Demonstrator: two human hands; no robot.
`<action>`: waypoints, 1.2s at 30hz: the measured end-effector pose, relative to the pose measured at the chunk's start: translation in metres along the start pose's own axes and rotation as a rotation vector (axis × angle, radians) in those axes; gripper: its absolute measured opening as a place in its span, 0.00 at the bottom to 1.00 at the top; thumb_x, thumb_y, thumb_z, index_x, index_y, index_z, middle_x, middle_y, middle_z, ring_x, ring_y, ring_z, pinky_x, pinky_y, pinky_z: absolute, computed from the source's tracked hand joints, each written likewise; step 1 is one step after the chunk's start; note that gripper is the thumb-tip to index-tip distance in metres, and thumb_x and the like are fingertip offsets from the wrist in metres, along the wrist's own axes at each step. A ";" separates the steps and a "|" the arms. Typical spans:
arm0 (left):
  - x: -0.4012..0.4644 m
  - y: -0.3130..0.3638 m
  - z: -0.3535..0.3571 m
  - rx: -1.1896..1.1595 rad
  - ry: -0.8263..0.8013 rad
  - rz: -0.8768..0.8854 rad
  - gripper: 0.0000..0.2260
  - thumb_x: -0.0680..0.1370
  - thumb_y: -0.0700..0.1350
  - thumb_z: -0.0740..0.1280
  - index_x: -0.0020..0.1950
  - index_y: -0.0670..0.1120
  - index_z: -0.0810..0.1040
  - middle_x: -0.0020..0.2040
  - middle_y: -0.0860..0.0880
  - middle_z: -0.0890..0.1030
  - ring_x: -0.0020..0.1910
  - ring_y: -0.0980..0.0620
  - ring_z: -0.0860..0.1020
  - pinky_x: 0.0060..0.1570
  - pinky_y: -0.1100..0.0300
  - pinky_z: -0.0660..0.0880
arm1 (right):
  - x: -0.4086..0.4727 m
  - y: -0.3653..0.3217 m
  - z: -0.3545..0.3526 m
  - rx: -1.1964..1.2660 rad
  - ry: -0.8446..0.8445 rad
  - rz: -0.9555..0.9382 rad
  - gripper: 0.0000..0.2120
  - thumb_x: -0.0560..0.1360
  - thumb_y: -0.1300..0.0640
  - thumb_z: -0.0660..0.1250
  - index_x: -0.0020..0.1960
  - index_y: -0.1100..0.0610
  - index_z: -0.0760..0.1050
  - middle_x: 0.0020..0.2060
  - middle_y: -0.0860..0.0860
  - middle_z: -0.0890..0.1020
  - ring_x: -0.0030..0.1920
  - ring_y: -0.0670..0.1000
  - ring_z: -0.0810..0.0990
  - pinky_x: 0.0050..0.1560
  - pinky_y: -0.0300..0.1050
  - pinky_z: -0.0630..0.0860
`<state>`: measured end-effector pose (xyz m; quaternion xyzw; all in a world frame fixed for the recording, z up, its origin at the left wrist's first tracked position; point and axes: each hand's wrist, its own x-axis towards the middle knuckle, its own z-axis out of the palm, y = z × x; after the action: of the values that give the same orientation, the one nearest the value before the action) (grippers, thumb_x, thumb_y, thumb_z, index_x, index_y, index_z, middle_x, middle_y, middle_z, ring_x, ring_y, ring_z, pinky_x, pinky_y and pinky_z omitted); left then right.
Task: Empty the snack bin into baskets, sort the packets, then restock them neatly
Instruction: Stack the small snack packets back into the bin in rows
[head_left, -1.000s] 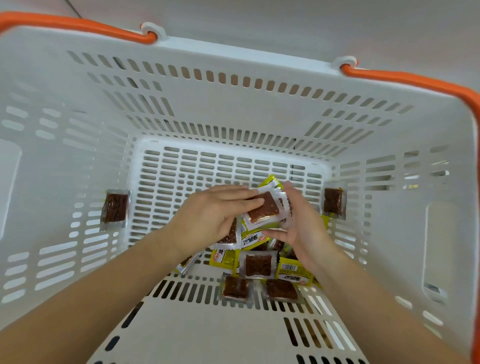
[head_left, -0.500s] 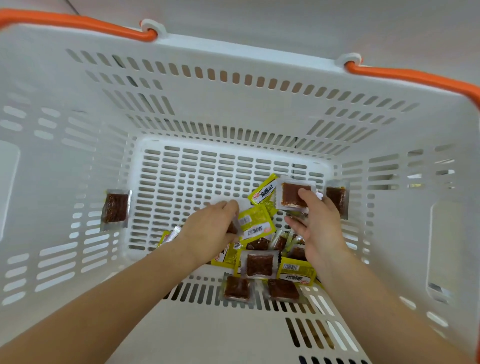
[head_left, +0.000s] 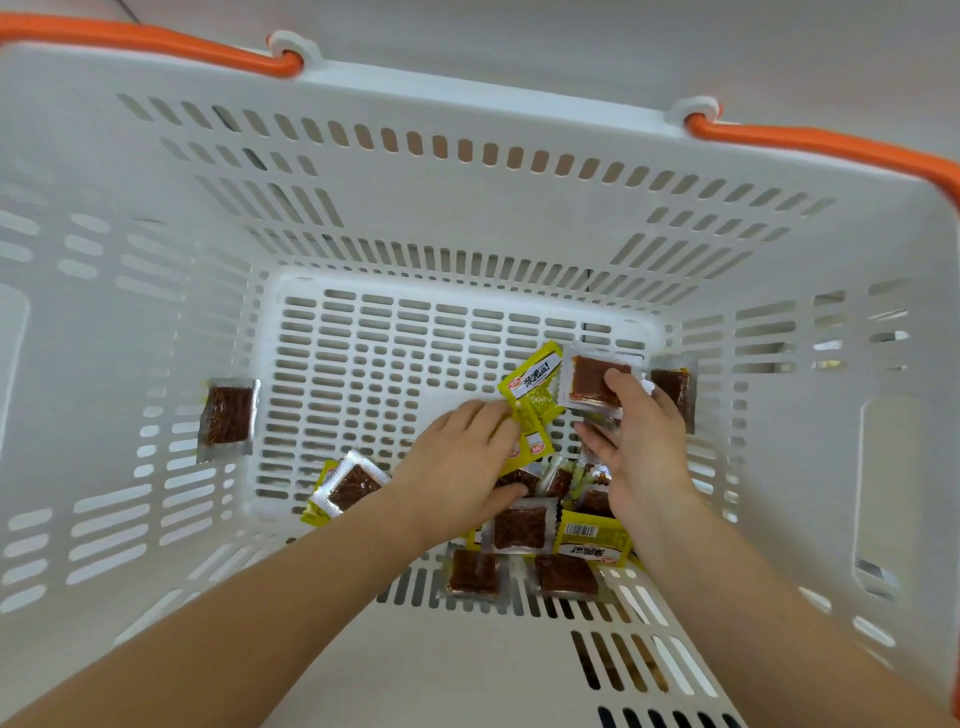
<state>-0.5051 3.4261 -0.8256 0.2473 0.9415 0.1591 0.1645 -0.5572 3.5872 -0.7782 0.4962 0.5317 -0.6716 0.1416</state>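
Brown packet apparently under right fingers
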 end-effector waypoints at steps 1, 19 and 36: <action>0.006 0.005 0.001 0.017 -0.031 -0.027 0.25 0.64 0.57 0.77 0.53 0.43 0.78 0.53 0.44 0.80 0.51 0.44 0.79 0.45 0.54 0.79 | 0.000 0.001 0.000 -0.010 0.001 -0.001 0.27 0.77 0.58 0.66 0.73 0.54 0.60 0.48 0.54 0.77 0.50 0.55 0.78 0.39 0.41 0.78; 0.018 -0.026 -0.110 -1.010 -0.115 -0.460 0.16 0.77 0.36 0.67 0.61 0.52 0.78 0.57 0.54 0.81 0.57 0.57 0.78 0.61 0.61 0.72 | -0.032 -0.008 0.015 -0.326 -0.357 -0.088 0.13 0.80 0.60 0.60 0.63 0.50 0.67 0.53 0.47 0.75 0.43 0.43 0.78 0.43 0.44 0.79; -0.075 0.134 -0.305 -1.576 0.116 -0.361 0.16 0.76 0.39 0.65 0.64 0.42 0.77 0.58 0.43 0.80 0.55 0.48 0.77 0.63 0.50 0.72 | -0.243 -0.125 -0.030 -0.354 -0.835 -0.678 0.28 0.59 0.65 0.66 0.59 0.55 0.73 0.49 0.54 0.84 0.50 0.49 0.83 0.51 0.42 0.77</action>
<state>-0.5069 3.4317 -0.4840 -0.1055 0.5852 0.7593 0.2644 -0.5181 3.5802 -0.5058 -0.0414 0.6645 -0.7195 0.1975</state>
